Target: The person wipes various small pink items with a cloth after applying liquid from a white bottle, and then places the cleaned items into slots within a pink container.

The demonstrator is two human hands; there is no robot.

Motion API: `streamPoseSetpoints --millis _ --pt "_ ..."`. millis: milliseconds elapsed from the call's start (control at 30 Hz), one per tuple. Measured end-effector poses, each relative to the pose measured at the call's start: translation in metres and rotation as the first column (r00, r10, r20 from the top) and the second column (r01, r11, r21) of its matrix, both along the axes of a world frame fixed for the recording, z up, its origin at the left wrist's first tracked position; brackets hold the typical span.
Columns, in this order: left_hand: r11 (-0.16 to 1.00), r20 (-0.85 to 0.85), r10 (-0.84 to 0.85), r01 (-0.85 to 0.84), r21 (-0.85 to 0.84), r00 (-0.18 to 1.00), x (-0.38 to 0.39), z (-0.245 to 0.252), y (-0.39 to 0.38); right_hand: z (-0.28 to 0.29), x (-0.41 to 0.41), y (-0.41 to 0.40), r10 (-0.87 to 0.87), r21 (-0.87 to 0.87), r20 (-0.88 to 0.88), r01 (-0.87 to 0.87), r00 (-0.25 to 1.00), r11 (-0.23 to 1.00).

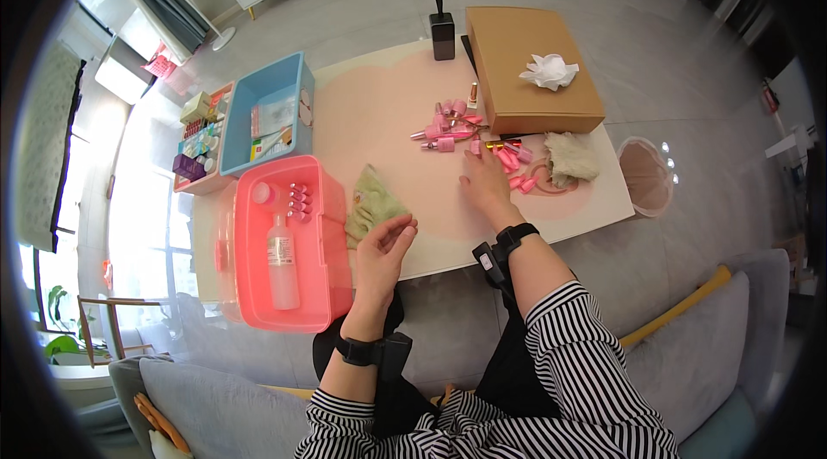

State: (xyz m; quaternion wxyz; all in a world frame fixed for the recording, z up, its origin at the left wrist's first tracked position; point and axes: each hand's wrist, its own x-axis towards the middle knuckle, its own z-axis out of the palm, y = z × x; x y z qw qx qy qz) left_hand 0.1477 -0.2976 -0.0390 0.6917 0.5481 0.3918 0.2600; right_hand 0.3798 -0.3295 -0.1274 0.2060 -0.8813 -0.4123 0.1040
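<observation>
My right hand reaches over the table at the near edge of a pile of pink nail polish bottles, its fingertips by one small pink bottle; whether they touch it I cannot tell. My left hand hovers at the table's near edge, fingers curled and thumb near them, beside a green cloth. Whether it holds something small is unclear. Left of it, a pink plastic box contains a clear plastic bottle, a small round jar and several pink polish bottles in a column.
A cardboard box with a crumpled tissue on top stands at the back right, near a black power bank. A beige cloth lies at right. A blue bin and a filled organizer stand at left.
</observation>
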Motion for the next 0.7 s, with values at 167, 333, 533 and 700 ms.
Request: streamPoseSetpoints --millis 167,333,533,700 --pt "1.000 -0.008 0.001 -0.001 -0.027 1.000 0.001 -0.015 0.002 -0.003 -0.002 0.003 0.007 0.006 0.063 -0.007 0.998 1.000" --pt "0.999 -0.003 0.006 -0.006 -0.046 1.000 -0.006 -0.011 0.006 -0.003 -0.006 0.007 0.007 -0.036 0.159 -0.001 0.987 0.999" --pt "0.997 0.007 0.016 -0.016 -0.072 1.000 -0.014 -0.012 0.011 0.007 -0.006 0.004 -0.055 -0.056 0.074 0.059 0.996 0.997" --pt "0.998 -0.010 -0.002 0.002 -0.058 1.000 -0.014 -0.010 0.017 0.003 -0.005 0.003 -0.131 -0.038 0.092 0.135 0.987 0.990"
